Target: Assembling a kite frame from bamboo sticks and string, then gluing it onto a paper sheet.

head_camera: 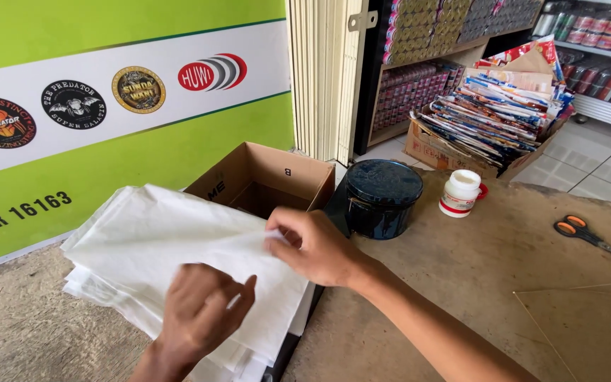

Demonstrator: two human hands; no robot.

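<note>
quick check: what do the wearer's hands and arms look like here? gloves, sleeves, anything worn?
Both bare. Left hand and right hand: no gloves, no rings or bands visible. The right forearm is uncovered to the frame's bottom edge, no sleeve or watch in view. Only the left wrist shows, also bare.

a: left hand [203, 308]?
b: low in view, palm down, fingers spread flat, wrist bent.
a: right hand [312, 244]?
b: forearm stretched in from lower right, thumb and fingertips pinched together, knuckles up.
</note>
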